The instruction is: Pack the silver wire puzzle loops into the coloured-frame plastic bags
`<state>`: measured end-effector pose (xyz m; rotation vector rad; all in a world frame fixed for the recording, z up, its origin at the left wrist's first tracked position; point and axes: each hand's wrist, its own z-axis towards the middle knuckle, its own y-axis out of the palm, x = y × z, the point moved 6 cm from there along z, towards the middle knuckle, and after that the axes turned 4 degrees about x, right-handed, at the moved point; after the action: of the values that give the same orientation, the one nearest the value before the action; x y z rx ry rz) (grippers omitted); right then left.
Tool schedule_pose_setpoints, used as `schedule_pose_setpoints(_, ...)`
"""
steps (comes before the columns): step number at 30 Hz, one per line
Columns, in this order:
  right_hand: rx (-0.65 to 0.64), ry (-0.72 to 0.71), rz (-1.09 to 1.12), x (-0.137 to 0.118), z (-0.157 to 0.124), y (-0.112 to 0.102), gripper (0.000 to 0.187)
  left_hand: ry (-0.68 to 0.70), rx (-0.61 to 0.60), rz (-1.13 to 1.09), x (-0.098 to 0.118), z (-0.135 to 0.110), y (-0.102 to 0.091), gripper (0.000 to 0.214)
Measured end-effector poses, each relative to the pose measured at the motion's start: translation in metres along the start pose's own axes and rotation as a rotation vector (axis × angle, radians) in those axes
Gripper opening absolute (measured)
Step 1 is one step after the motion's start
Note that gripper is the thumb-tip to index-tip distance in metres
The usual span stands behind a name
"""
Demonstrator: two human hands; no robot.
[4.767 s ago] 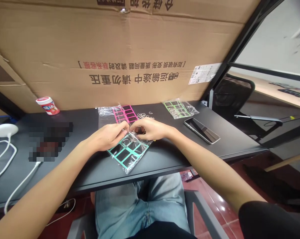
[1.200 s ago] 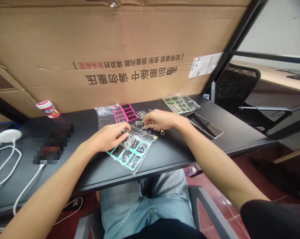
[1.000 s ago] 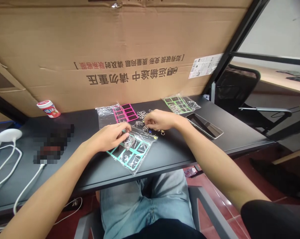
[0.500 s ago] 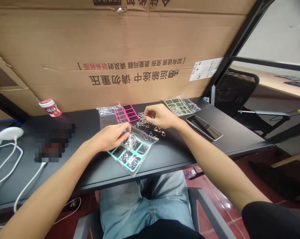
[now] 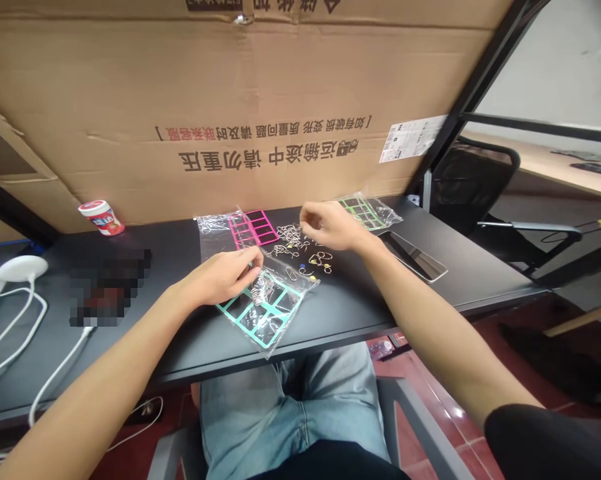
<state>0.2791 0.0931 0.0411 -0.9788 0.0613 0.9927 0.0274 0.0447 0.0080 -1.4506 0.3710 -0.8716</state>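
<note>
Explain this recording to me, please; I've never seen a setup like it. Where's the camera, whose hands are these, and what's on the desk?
There's no machine: these are one person's bare hands, seen from a camera worn on that person's head, looking forward and down. The left hand is at the upper edge of a clear bag with a teal grid. The right hand is curled near loose metal rings; whether it holds one is unclear. Also on the dark desk: pink grid, green grid, phone, red-and-white tub.

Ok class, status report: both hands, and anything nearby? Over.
Left fingers touching teal-framed bag. Right fingers curled by loose rings, grip unclear. Phone lying beside right forearm.
</note>
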Motion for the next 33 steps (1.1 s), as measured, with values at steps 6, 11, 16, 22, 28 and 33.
schedule_pose_setpoints(6,-0.008,-0.038,0.174,-0.021,-0.002,0.012,0.005,0.015,0.024,0.020,0.003,0.000,-0.003,0.010)
schedule_pose_setpoints(11,-0.160,0.003,0.350,-0.040,-0.007,0.037,0.013,0.033,0.061,0.008,0.005,0.000,-0.004,0.012)
schedule_pose_setpoints(16,-0.442,-0.009,0.516,-0.064,-0.015,0.055,0.009,0.069,0.112,0.005,0.007,-0.001,-0.006,0.014)
schedule_pose_setpoints(22,-0.508,-0.060,0.523,-0.068,-0.015,0.052,0.014,0.071,0.108,0.014,0.006,-0.001,-0.005,0.014)
schedule_pose_setpoints(28,-0.357,-0.048,-0.022,-0.027,-0.007,0.034,0.019,0.060,0.096,0.030,0.006,-0.001,-0.004,0.013)
schedule_pose_setpoints(33,-0.537,0.030,-0.106,-0.006,-0.013,0.037,0.049,0.077,0.099,0.055,0.007,0.000,-0.003,0.014)
